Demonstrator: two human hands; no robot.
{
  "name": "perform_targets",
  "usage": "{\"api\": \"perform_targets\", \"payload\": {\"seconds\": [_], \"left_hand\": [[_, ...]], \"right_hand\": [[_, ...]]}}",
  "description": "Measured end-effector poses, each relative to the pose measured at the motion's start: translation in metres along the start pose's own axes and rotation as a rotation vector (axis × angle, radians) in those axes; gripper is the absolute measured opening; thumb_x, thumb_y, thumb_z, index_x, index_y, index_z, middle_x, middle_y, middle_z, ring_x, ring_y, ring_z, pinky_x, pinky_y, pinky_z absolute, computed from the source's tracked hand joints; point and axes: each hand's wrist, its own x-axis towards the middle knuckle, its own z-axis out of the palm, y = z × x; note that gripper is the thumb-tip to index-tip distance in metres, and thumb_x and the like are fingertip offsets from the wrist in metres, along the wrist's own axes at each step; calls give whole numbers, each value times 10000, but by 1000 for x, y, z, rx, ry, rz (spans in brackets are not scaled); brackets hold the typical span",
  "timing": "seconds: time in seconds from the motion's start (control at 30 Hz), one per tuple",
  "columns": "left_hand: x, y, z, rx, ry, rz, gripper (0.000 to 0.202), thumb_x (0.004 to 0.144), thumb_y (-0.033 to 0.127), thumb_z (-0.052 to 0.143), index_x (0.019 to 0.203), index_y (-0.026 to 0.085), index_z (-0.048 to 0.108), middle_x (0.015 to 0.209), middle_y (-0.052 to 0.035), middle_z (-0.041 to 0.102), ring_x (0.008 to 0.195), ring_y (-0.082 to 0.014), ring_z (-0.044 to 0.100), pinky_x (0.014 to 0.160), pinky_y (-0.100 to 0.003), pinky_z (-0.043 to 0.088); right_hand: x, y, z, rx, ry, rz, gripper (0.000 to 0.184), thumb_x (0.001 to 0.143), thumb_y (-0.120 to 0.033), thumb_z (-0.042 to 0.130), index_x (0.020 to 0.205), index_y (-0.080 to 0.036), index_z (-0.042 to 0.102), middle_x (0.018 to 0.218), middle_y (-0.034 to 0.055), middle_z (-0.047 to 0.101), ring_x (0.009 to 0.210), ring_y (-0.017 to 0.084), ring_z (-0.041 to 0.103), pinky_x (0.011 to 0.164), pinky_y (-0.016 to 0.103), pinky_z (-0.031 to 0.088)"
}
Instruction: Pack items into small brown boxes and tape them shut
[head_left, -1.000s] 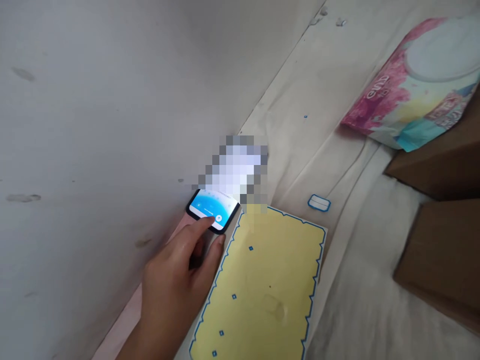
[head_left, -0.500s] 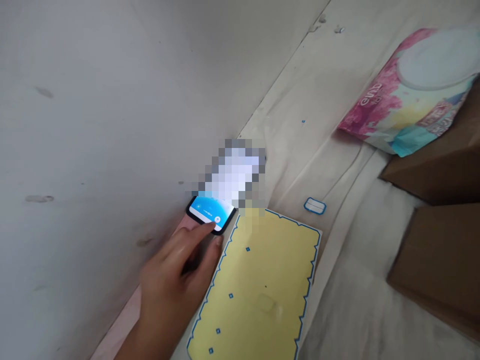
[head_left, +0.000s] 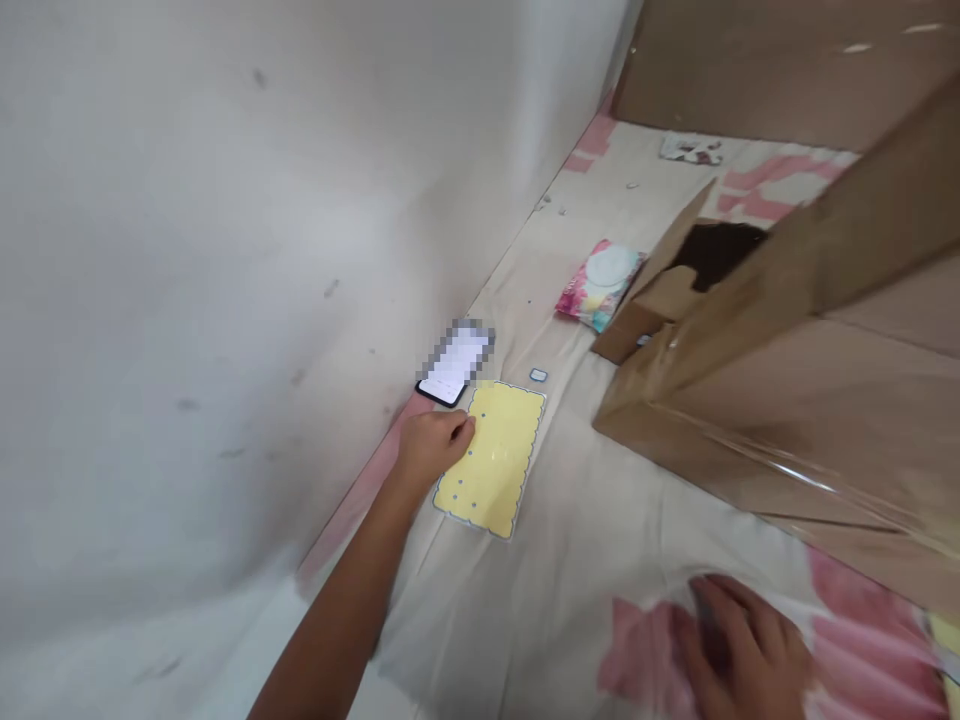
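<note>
A phone lies against the base of the white wall, its screen lit bright and partly pixelated. Just below its near end is my left hand, fingers curled in, with nothing visible in them. That hand overlaps the left edge of a yellow sheet with a blue wavy border and small blue marks. At the bottom right, my right hand is low over the patterned cloth, slightly blurred. Its thumb and fingers are bent but apart, and I see nothing held.
A large cardboard box fills the right side, and an open smaller box sits behind it. Beside that leans a pink and turquoise packet. A small blue-edged label lies on the pink-and-white cloth. Another carton stands at the back.
My left hand has drawn back from the phone, its pointing finger now curled. The phone's blue screen part has turned white. The view has pulled back, bringing my right hand and more boxes into sight.
</note>
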Motion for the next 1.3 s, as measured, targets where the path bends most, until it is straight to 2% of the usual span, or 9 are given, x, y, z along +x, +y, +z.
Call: {"api": "perform_targets", "payload": {"seconds": [0.17,0.33,0.43,0.5,0.63,0.8,0.97,1.17,1.3], "left_hand": [[-3,4,-6,-47,-68,85,347,968,387,473,693,215,595,639,-9,645,595,-146,519,594,-312,213],[-2,1,-8,-76,-61,90,314,961,393,482,730,221,608,656,-6,653,602,-151,525,588,-314,216],[-1,-1,-6,-87,-41,86,315,964,401,472,744,225,614,652,-6,646,614,-157,525,587,-314,225],[0,-3,-4,-93,-30,85,316,962,398,466,739,226,609,647,-4,635,610,-157,515,590,-315,235],[-1,-5,-1,-112,-31,98,323,952,397,471,706,223,587,637,7,614,596,-150,501,599,-313,251],[-1,-6,-1,-140,-33,102,317,944,382,485,689,219,582,637,16,609,588,-140,484,602,-307,267],[1,-7,-2,-148,-34,93,302,933,371,504,684,218,580,641,24,609,587,-136,470,603,-303,279],[2,-6,-2,-136,-34,64,287,928,360,513,689,223,592,618,30,580,582,-140,459,595,-309,275],[2,-4,-2,-129,-37,42,300,947,363,516,695,222,597,638,30,590,594,-137,467,599,-305,295]], "right_hand": [[80,-94,-42,221,38,-237,219,977,-325,486,1018,-340,700,1010,61,720,1026,278,706,958,482,562],[182,-207,-67,25,31,-408,455,1025,-310,453,1394,-89,602,1514,212,504,1445,354,450,1179,486,397],[251,-246,-80,-100,30,-166,649,944,-324,624,1504,-30,479,1653,272,282,1537,548,182,1190,716,214],[294,-256,-92,-95,46,66,696,963,-345,582,1524,30,411,1643,314,241,1512,595,175,1111,791,210],[346,-252,-100,-38,-74,373,717,928,-353,631,1493,17,390,1539,320,422,1485,468,315,1084,787,254],[349,-239,-72,-75,-52,461,670,887,-297,698,1473,-89,447,1519,258,459,1460,382,363,1174,716,253],[342,-233,-62,-11,-10,330,540,907,-105,607,1434,-55,501,1459,207,545,1359,308,523,1128,594,405],[314,-260,-114,115,403,25,455,1012,-83,439,1450,-181,513,1455,132,535,1289,274,555,1146,518,418],[251,-277,-147,38,427,-353,608,944,8,363,1515,-178,460,1437,102,536,1192,223,590,1041,389,487]]}}
